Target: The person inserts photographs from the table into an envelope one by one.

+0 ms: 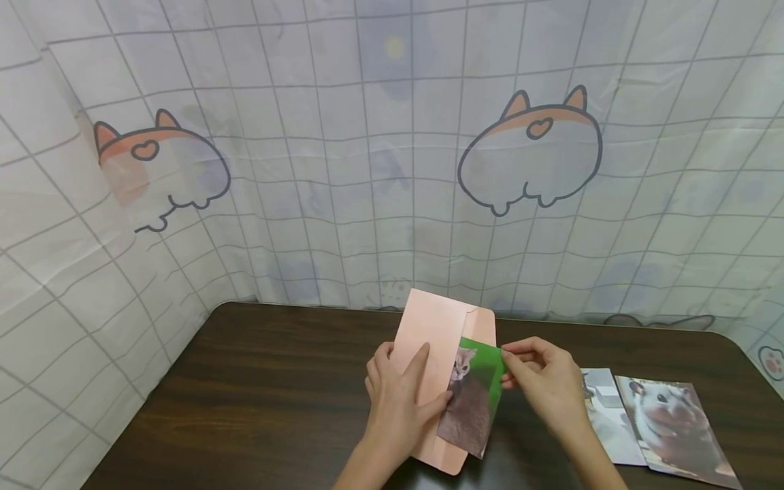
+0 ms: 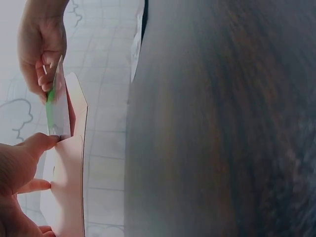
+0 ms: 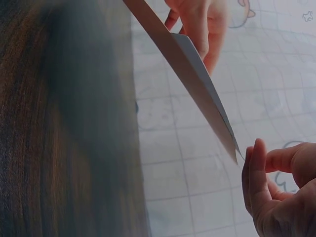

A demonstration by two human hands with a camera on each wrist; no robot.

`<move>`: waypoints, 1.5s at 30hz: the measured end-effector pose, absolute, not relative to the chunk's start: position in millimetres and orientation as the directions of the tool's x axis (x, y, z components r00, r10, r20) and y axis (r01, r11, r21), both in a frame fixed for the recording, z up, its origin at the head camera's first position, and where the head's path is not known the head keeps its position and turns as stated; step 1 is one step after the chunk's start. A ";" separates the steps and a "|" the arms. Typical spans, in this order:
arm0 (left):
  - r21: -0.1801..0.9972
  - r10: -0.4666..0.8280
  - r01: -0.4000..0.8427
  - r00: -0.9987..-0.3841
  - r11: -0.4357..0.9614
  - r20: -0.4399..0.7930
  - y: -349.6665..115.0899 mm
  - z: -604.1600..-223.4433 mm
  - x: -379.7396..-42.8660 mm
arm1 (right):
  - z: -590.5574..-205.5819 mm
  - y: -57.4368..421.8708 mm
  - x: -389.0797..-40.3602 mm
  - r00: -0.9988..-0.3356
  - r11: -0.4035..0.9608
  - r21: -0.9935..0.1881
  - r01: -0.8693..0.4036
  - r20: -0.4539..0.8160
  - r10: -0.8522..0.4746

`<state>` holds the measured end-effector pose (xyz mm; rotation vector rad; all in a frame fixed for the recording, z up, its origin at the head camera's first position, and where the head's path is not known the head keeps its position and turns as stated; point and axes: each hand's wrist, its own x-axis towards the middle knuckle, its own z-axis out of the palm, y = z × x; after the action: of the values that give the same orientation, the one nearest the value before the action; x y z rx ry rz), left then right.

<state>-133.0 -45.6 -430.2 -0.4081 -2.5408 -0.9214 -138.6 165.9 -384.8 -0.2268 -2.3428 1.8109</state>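
A pink paper envelope [image 1: 429, 323] is held tilted above the dark table by my left hand [image 1: 395, 405], whose thumb lies across its front. A photo card [image 1: 468, 412] showing a grey cat on a green background sits partly inside the envelope's open side. The tip of my left thumb is at the card's edge. My right hand [image 1: 545, 384] pinches the card's upper right corner between thumb and fingers. In the left wrist view the card [image 2: 60, 111] stands between the envelope's flap and front. From the right wrist view, the envelope [image 3: 182, 74] appears edge-on.
On the table [image 1: 257, 408] at the right lie two more photo cards: a hamster picture [image 1: 670, 422] and a whitish picture [image 1: 615, 425] beside it, partly hidden by my right arm. Behind the table hangs a white gridded sheet [image 1: 380, 204] with cartoon corgi prints.
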 end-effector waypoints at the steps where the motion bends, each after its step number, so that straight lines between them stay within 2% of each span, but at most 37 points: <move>1: 0.542 0.133 0.398 -0.877 0.740 0.462 -45.2 -430.3 -133.2 | -384.6 165.1 -138.6 -0.974 0.248 -0.969 0.011 0.046 0.224; 9: 0.545 0.149 0.408 -0.877 0.733 0.457 -43.5 -431.3 -132.2 | -385.5 161.0 -137.4 -0.974 0.282 -0.959 -0.035 0.096 0.206; 22: 0.571 0.155 0.422 -0.876 0.704 0.456 -40.6 -432.7 -130.1 | -387.8 157.4 -137.2 -0.963 0.386 -0.922 -0.038 0.136 0.231; 31: 0.607 0.161 0.425 -0.883 0.672 0.440 -39.5 -432.4 -129.5 | -389.1 157.2 -137.8 -0.963 0.380 -0.925 -0.028 0.127 0.238; 45: 0.582 0.145 0.458 -0.852 0.672 0.504 -37.0 -430.9 -126.1 | -392.5 153.5 -137.8 -0.947 0.436 -0.896 -0.087 0.210 0.242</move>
<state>-126.1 -37.0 -430.9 -0.4706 -2.4680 -1.0213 -137.8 153.5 -392.5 -0.1326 -2.3859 1.5150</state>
